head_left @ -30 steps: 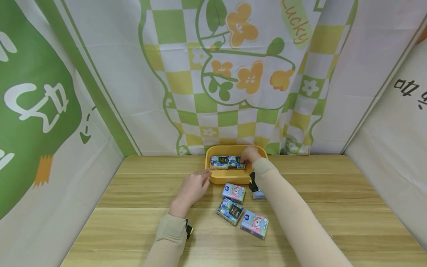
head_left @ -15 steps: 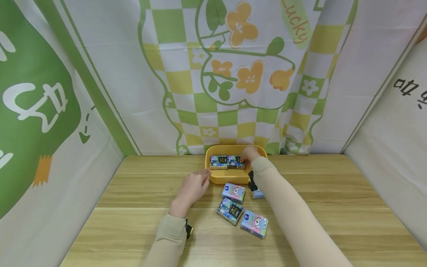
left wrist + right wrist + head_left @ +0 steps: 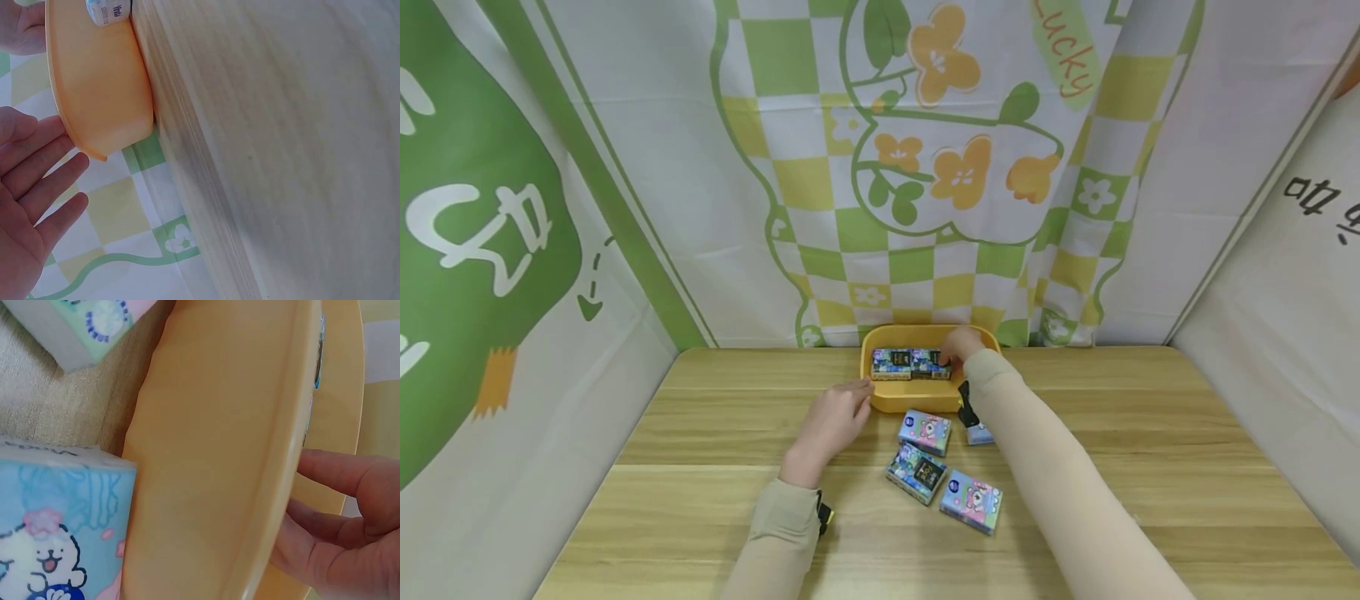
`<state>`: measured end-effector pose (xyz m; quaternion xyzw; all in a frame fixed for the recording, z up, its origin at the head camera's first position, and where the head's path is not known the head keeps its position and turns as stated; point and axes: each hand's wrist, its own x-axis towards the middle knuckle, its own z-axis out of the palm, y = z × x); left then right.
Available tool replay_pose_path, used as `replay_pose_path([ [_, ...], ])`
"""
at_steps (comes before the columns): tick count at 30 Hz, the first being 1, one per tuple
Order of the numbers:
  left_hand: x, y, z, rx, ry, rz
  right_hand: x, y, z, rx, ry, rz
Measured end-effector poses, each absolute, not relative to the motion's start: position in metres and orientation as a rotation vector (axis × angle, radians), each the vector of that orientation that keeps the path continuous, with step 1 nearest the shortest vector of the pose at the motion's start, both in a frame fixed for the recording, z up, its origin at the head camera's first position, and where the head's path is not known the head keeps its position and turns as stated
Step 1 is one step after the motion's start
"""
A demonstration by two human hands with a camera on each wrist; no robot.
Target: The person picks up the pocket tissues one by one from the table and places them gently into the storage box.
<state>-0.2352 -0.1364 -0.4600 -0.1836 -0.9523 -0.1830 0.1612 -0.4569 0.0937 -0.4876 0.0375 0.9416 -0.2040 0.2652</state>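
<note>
Two blue patterned tissue packs [image 3: 892, 364] lie side by side in a yellow plastic bin [image 3: 917, 402] at the table's back edge. My right hand [image 3: 967, 346] reaches into the bin, touching the right end of the right-hand pack. In the right wrist view its fingertips are hidden behind the bin wall [image 3: 212, 437]. My left hand [image 3: 835, 421] rests against the bin's front left corner. Seen from the left wrist, that hand's fingers [image 3: 53, 181] are extended, and one touches the rim.
In front of the bin lie a pink-and-blue tissue pack [image 3: 926, 432], a dark blue one [image 3: 917, 474] and another pink-and-blue one [image 3: 972, 502]. A light blue pack [image 3: 980, 435] is partly hidden by my right wrist. A printed curtain [image 3: 917, 283] hangs directly behind the bin.
The right-hand pack in the bin has shifted slightly and now sits straighter beside its neighbour. Both hands have stayed nearly still.
</note>
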Motion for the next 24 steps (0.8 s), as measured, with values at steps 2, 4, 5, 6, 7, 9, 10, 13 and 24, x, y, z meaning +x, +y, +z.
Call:
replay_pose_path([
  [2,-0.235,-0.137,-0.459,-0.528,-2.712,-0.525,-0.448,0.093,-0.48,0.12,2.536,-0.589],
  [4,-0.235,-0.137,-0.459,-0.529,-2.713,-0.528,-0.432,0.089,-0.465,0.175,2.55,-0.625],
  [5,-0.235,-0.137,-0.459,-0.529,-2.714,-0.528,-0.419,0.086,-0.454,0.187,2.556,-0.642],
  [6,-0.235,-0.137,-0.458,-0.529,-2.715,-0.528,-0.407,0.084,-0.442,0.206,2.564,-0.664],
  [7,-0.235,-0.137,-0.458,-0.526,-2.72,-0.528,-0.397,0.082,-0.433,0.215,2.575,-0.676],
  [9,-0.235,-0.137,-0.458,-0.524,-2.725,-0.527,-0.39,0.081,-0.427,0.245,2.591,-0.698],
  [10,-0.235,-0.137,-0.458,-0.524,-2.725,-0.526,-0.386,0.081,-0.424,0.253,2.595,-0.722],
  [13,-0.235,-0.137,-0.458,-0.524,-2.716,-0.53,-0.376,0.082,-0.419,0.27,2.599,-0.804],
  [24,-0.234,-0.136,-0.459,-0.501,-2.742,-0.512,-0.364,0.084,-0.415,0.181,2.673,-0.793],
])
